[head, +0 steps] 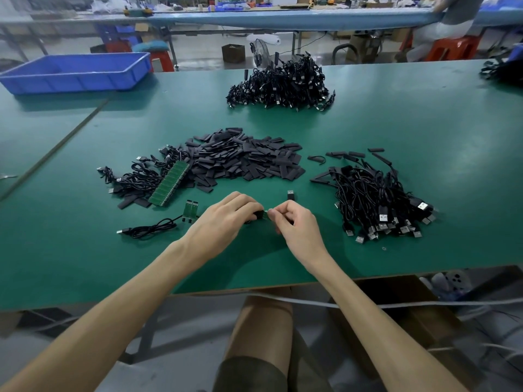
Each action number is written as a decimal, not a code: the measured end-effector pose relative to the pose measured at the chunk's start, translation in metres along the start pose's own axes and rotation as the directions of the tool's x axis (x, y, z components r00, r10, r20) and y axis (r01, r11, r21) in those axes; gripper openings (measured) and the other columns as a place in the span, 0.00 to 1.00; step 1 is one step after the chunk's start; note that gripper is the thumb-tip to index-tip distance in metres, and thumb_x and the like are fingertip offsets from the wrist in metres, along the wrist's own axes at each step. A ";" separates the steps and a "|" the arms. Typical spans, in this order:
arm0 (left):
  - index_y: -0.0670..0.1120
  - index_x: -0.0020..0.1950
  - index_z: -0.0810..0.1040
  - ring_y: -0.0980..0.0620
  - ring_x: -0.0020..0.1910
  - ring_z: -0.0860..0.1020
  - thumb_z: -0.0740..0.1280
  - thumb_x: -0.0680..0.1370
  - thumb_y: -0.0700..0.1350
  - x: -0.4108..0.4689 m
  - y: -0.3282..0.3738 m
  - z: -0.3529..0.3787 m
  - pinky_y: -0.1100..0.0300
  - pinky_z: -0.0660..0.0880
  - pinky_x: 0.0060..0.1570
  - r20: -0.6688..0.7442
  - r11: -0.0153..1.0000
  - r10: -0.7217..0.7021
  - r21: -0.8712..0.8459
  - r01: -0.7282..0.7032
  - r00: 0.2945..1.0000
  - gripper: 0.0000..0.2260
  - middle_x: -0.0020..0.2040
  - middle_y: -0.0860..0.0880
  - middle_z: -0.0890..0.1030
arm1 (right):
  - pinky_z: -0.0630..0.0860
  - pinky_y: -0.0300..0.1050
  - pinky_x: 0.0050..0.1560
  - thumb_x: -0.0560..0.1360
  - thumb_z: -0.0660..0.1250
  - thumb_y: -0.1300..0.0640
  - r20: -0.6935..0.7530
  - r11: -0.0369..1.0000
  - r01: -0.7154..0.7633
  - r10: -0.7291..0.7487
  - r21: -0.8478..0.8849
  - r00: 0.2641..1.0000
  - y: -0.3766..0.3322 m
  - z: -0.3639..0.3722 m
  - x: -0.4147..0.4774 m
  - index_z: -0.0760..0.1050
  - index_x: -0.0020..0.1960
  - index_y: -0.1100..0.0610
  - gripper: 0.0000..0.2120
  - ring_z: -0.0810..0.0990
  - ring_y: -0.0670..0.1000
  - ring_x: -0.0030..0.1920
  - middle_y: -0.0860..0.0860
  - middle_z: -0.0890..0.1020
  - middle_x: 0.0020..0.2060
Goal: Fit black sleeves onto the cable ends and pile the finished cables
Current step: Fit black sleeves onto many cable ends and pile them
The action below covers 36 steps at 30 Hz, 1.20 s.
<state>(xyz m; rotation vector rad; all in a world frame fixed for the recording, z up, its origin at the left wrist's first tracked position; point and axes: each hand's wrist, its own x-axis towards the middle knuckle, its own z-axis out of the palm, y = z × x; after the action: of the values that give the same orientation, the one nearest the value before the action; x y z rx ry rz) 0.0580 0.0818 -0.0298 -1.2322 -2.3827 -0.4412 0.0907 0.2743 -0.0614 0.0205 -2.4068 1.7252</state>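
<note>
Both my hands are down on the green table (424, 123) close to its near edge, almost touching at the fingertips. My left hand (226, 219) is curled, knuckles up, round a black sleeve (258, 215) that shows just past the fingers. My right hand (294, 224) has thumb and forefinger pinched tight on the small cable end (266, 217) at the sleeve's mouth. How far that end sits inside the sleeve I cannot tell.

Left of my left hand a single cable (152, 229) lies loosely coiled on the table, with a small green board (190, 210) at its right end. Just beyond my right hand a lone plug (290, 194) stands upright, apart from everything else. To the right sits a pile of cables (376, 202), plugs pointing my way and some sleeved ends sticking out at its far side.

Further out, in the middle, is the heap of loose sleeves (243, 159). Against its left edge a long green strip of boards (169, 183) lies tilted over a smaller tangle of cables (133, 179). Well beyond that a bigger far pile (280, 83) of cables sits near the table's far edge. At the far left corner rests a blue tray (76, 72).
</note>
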 end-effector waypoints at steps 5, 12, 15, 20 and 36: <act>0.38 0.60 0.81 0.45 0.53 0.79 0.72 0.76 0.29 -0.004 -0.002 0.000 0.56 0.78 0.51 0.041 1.000 0.007 0.017 -0.008 0.999 0.14 0.54 0.44 0.82 | 0.73 0.39 0.38 0.82 0.69 0.54 0.034 1.000 0.010 -0.009 -0.017 0.999 0.002 -0.002 0.000 0.78 0.44 0.56 0.09 0.76 0.43 0.31 0.47 0.80 0.29; 0.38 0.60 0.80 0.45 0.53 0.79 0.70 0.76 0.28 0.000 0.003 -0.002 0.56 0.77 0.52 0.069 0.999 0.051 0.010 -0.052 0.996 0.14 0.54 0.45 0.81 | 0.76 0.37 0.42 0.82 0.70 0.51 0.049 1.000 0.002 -0.001 -0.016 0.999 0.001 -0.001 0.001 0.78 0.49 0.54 0.08 0.81 0.42 0.36 0.48 0.85 0.32; 0.39 0.62 0.80 0.46 0.54 0.78 0.69 0.80 0.34 0.003 0.005 -0.001 0.55 0.78 0.52 0.060 1.000 0.029 -0.012 -0.029 0.998 0.11 0.55 0.45 0.81 | 0.75 0.39 0.44 0.82 0.69 0.50 0.047 0.998 -0.014 0.011 0.068 0.999 0.001 -0.002 0.002 0.75 0.52 0.54 0.08 0.83 0.43 0.38 0.48 0.86 0.35; 0.42 0.67 0.79 0.46 0.55 0.77 0.68 0.82 0.39 0.004 0.002 -0.003 0.53 0.78 0.50 0.120 0.998 -0.057 0.002 0.057 0.991 0.13 0.56 0.46 0.81 | 0.75 0.44 0.42 0.82 0.68 0.50 0.070 0.995 -0.024 0.017 0.100 0.997 0.001 -0.001 0.002 0.75 0.52 0.55 0.08 0.80 0.45 0.37 0.49 0.86 0.35; 0.40 0.61 0.80 0.44 0.50 0.75 0.67 0.79 0.31 0.000 -0.002 -0.009 0.49 0.78 0.47 0.139 0.998 -0.058 -0.014 0.060 0.989 0.12 0.52 0.44 0.79 | 0.77 0.32 0.47 0.79 0.73 0.61 -0.003 0.994 0.007 -0.007 0.109 1.000 0.001 -0.003 0.001 0.84 0.50 0.58 0.02 0.84 0.41 0.42 0.47 0.87 0.39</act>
<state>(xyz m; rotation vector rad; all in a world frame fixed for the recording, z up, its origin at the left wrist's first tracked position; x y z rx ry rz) 0.0581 0.0767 -0.0219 -1.2399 -2.5432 -0.4087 0.0898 0.2776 -0.0607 0.0412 -2.3050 1.8501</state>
